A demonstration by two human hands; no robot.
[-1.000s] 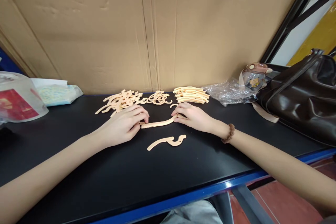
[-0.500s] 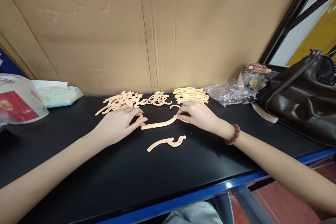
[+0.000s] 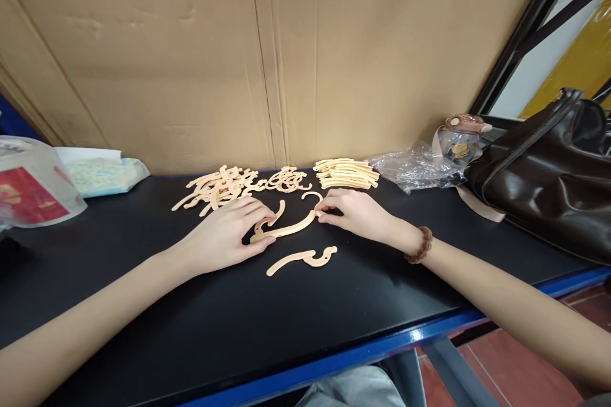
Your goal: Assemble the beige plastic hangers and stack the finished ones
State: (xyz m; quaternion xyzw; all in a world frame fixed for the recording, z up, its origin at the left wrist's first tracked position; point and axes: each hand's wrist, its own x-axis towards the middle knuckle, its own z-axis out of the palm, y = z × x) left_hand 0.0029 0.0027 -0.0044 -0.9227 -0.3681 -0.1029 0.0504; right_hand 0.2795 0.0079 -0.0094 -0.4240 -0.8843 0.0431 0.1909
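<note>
A curved wooden strip (image 3: pixel 292 226) lies on the black table (image 3: pixel 200 324) between my hands. My left hand (image 3: pixel 228 234) pinches its left end, where a small hook-shaped wooden piece (image 3: pixel 273 214) meets it. My right hand (image 3: pixel 352 211), with a bead bracelet on the wrist, pinches the strip's right end. A second small hook (image 3: pixel 312 195) lies just beyond it. A flat scroll-shaped wooden piece (image 3: pixel 302 259) rests loose on the table just in front of the strip.
A heap of scroll-shaped pieces (image 3: pixel 233 184) and a stack of curved strips (image 3: pixel 346 173) lie at the back by the cardboard wall. Crumpled clear plastic (image 3: pixel 414 168), a small bottle (image 3: pixel 458 137) and a dark leather bag (image 3: pixel 548 172) are on the right; plastic packets (image 3: pixel 35 181) on the left.
My left hand has brought a small hook-shaped piece to the strip's left end, and that end has shifted slightly toward me. My right hand has stayed on the right end.
</note>
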